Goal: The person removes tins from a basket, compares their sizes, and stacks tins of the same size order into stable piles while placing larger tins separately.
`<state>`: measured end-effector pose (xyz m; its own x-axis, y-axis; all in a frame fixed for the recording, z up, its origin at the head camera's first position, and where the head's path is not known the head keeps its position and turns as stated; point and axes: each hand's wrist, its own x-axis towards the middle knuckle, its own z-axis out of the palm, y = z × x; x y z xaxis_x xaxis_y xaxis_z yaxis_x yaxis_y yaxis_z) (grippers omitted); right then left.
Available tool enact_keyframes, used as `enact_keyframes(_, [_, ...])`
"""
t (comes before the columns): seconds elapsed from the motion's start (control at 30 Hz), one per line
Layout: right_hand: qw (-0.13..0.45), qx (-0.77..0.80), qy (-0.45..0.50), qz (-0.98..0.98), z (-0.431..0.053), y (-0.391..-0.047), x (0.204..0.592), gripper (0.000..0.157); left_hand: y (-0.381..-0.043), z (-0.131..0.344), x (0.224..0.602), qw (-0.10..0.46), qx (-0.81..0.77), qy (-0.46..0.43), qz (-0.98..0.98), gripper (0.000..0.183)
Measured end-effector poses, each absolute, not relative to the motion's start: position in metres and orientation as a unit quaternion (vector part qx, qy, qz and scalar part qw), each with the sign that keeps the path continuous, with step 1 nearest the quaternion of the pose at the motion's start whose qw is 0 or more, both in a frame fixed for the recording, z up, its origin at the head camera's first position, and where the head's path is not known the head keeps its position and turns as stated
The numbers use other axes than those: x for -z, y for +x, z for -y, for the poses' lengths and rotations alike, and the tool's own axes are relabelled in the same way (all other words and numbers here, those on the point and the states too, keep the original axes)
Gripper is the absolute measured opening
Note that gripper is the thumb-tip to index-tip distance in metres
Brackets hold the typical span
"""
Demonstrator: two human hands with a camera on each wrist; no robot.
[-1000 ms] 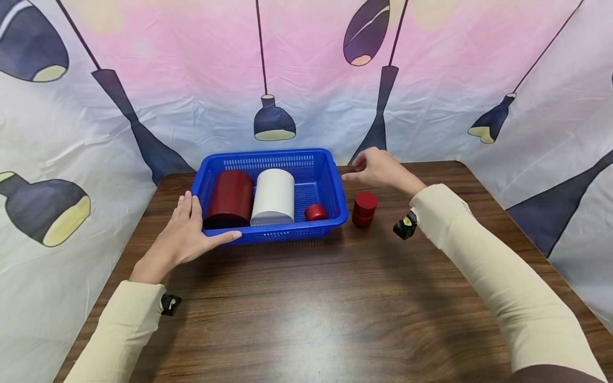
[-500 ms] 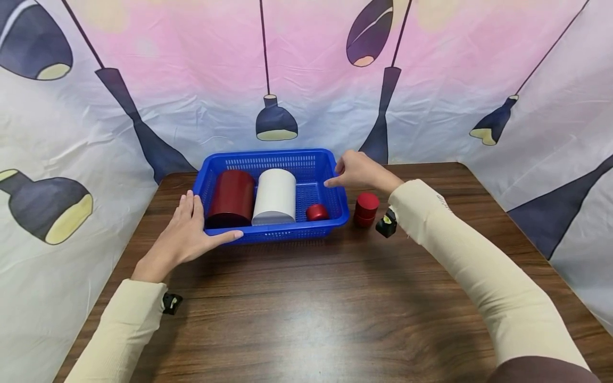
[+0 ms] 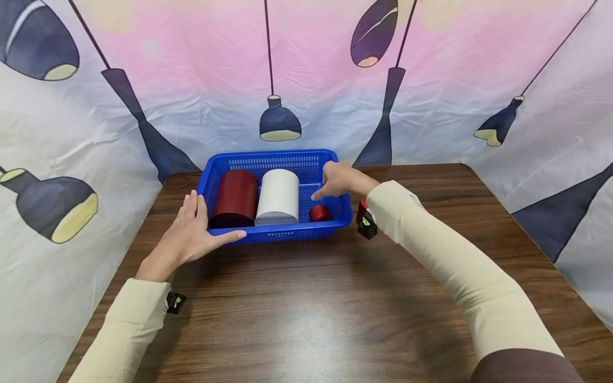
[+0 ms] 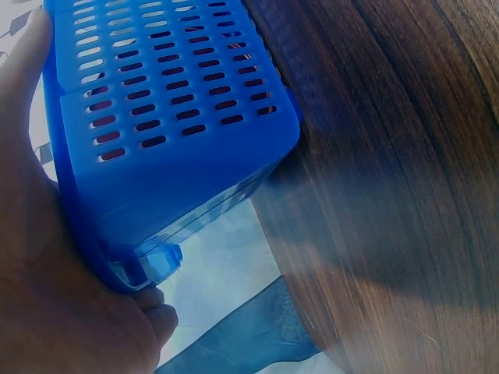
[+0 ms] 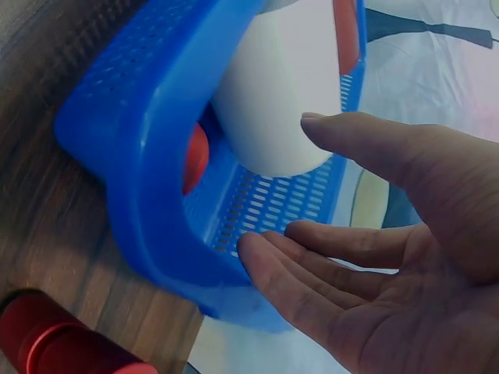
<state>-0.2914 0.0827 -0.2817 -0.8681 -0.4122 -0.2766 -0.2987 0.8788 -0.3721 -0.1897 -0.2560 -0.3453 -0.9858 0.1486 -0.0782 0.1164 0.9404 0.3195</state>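
Note:
A blue plastic basket [image 3: 282, 230] stands on the table, holding a dark red half-round block [image 3: 237, 194], a white half-round block [image 3: 278, 192] and a small red round piece [image 3: 320, 213]. My left hand [image 3: 190, 234] rests on the basket's near left corner, thumb along the front rim and fingers straight along the left side. Over the basket's right end hovers my right hand [image 3: 337, 180], empty, its thumb apart from the loosely bent fingers, above and behind the small red piece. A red cylinder [image 5: 58, 343] lies outside the basket's right side, mostly hidden by my right wrist in the head view.
The brown wooden table [image 3: 287, 303] runs beneath everything. Behind it and at both sides hangs a cloth backdrop [image 3: 215, 96] printed with lamps, and the basket's back is close to it. A small black camera [image 3: 367, 226] sits on my right wrist.
My right hand has moved left and a little down, from beside the basket to above its right end. My left hand and the things in the basket have stayed put.

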Motion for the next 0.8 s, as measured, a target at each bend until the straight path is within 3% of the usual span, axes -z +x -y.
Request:
enact_keyframes(0.27, [0.206, 0.151, -0.167, -0.952, -0.072, -0.292, 0.294, 0.041, -0.19, 0.256, 0.347, 0.054, -0.158, 0.065, -0.984, 0.138])
enact_keyframes(0.5, [0.22, 0.125, -0.156, -0.955, -0.063, -0.291, 0.301, 0.048, -0.19, 0.256, 0.346, 0.052, -0.157, 0.066, -0.984, 0.138])
enact_keyframes(0.8, [0.227, 0.097, -0.156, -0.956, -0.053, -0.289, 0.314, 0.044, -0.19, 0.257, 0.346, 0.047, -0.155, 0.064, -0.985, 0.138])
